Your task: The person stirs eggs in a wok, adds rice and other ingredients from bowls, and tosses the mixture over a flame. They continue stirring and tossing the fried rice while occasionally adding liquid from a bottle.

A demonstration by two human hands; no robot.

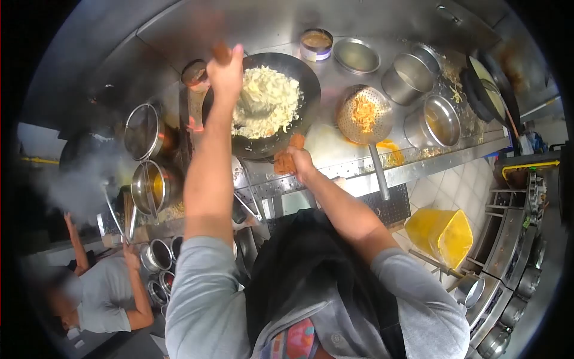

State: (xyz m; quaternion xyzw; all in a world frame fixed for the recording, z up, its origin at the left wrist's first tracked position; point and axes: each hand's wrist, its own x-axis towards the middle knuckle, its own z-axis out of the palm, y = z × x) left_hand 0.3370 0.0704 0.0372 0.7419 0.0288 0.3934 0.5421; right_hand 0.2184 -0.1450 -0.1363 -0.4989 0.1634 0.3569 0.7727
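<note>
My left hand [226,78] is closed around the wooden handle [222,52] of a spatula. Its metal end [258,109] sits in a heap of pale yellow-white chopped food [272,90], partly buried. That food lies inside a large black wok [310,78] on the steel range. At the wok's near right edge, my right hand [301,163] grips a folded orange-brown cloth [285,163]; whatever part of the wok is under the cloth is hidden. Right of the wok, a perforated skimmer [382,122] bears orange fried shreds [362,112].
An opened can [315,45] and several metal pots [409,78] stand along the back and right. Two pots [143,131] are left of the wok. A yellow container [439,236] stands on the tiled floor. At lower left, another person [107,293] works near steam.
</note>
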